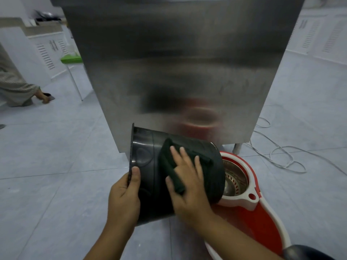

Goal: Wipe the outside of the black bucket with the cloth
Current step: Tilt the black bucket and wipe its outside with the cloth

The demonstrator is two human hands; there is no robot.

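Observation:
The black bucket (148,166) lies tipped on its side in the lower middle of the view, its open rim facing left and its base toward the right. My left hand (124,199) grips the rim, thumb over the edge. My right hand (189,182) lies flat on the bucket's outer wall, fingers spread, pressing a dark green cloth (169,160) against it. The cloth is folded and partly hidden under my palm.
A red and white spin-mop bucket (259,209) with a metal basket sits just right of the black bucket. A stainless steel cabinet (178,62) stands right behind. Grey cables (281,156) loop on the tiled floor at right. Another person's foot (45,97) is far left.

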